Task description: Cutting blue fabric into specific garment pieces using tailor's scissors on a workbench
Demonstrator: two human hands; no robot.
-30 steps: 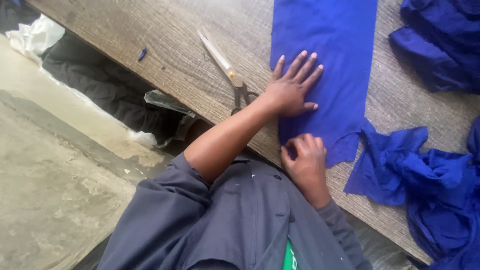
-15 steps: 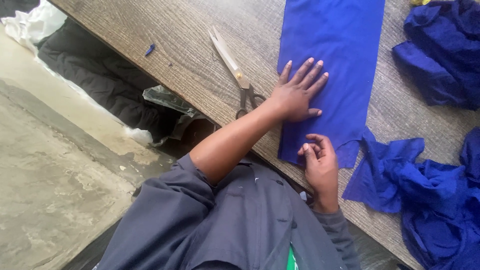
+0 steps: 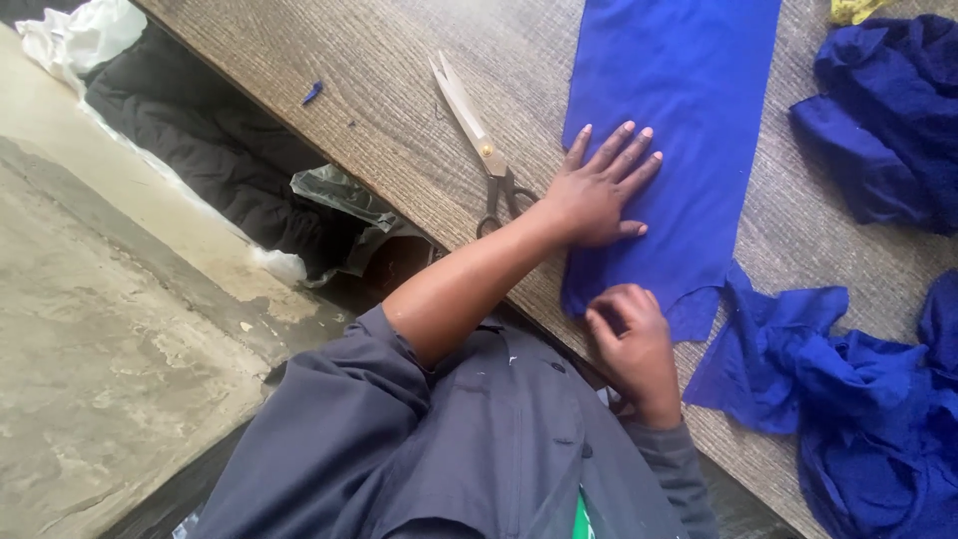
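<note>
While the left hand (image 3: 599, 195) lies flat with fingers spread on a long blue cloth (image 3: 669, 110), the right hand (image 3: 631, 334) is curled, pinching the cloth's near edge at the table's (image 3: 329, 90) rim. The cloth stretches smooth along the wooden table, away from the person. Scissors (image 3: 477, 140) rest closed just left of the left hand. Crumpled blue scraps (image 3: 858, 399) sit to the right. Doing this well likely means keeping the flat palm pressing firmly so the cloth stays unwrinkled while the edge is handled.
</note>
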